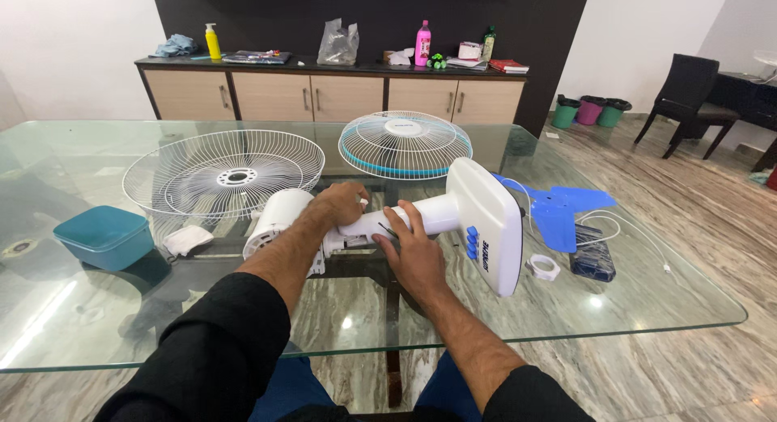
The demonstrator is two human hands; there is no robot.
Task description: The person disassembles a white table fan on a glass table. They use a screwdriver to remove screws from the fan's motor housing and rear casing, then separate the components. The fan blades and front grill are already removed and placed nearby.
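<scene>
I see the fan body [388, 220] lying on its side on the glass worktop [647, 301], motor housing [278, 220] to the left, base [490, 224] to the right. My left hand [340, 202] has its grip closed over the neck just beside the motor housing. My right hand [417, 256] rests on the white stem, fingers together against it; full clamp I cannot tell. Rear wire guard [222, 175] and front guard [405, 144] lie behind; blue blades [558, 212] lie right of the base.

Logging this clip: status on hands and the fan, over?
Left hand gripping fan neck near motor housing. Right hand on fan stand, thin tool underneath. Grilles and blue blade lie apart, nothing blocking.
</scene>
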